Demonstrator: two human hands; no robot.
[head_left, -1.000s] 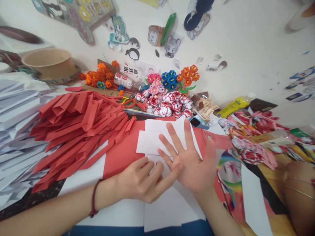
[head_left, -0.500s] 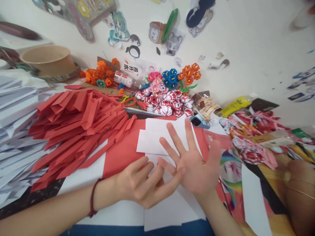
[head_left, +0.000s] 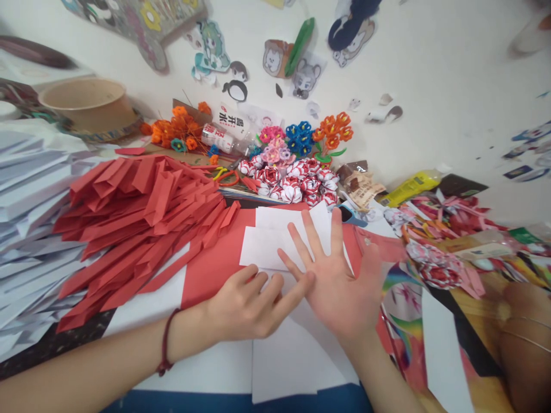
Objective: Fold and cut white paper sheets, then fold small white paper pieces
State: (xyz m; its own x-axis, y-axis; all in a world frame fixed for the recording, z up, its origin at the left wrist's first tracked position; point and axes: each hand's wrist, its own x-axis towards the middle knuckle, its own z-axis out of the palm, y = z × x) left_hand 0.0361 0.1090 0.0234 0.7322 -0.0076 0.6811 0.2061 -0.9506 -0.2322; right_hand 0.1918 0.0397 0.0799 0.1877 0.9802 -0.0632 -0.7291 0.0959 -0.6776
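Note:
My left hand (head_left: 252,304), with a dark red cord bracelet (head_left: 165,344) at its wrist, has most fingers curled in and the index finger stretched out. That fingertip reaches the edge of my right palm, and I see nothing in the hand. My right hand (head_left: 340,284) is open, palm toward me and fingers spread, holding nothing. Beneath both hands lie white paper sheets (head_left: 297,367), partly over a red sheet (head_left: 217,252). White paper pieces (head_left: 262,248) sit just behind the fingers.
At left are piles of folded red strips (head_left: 146,212) and white strips (head_left: 34,223). Red-and-white paper flowers (head_left: 297,182), a bottle (head_left: 221,137) and a tan pot (head_left: 86,103) stand along the wall. Another person's arm (head_left: 525,338) is at the right edge.
My left fingers have curled in more, and the index fingertip has shifted slightly left and up on my right hand. The right hand stays spread, barely moved.

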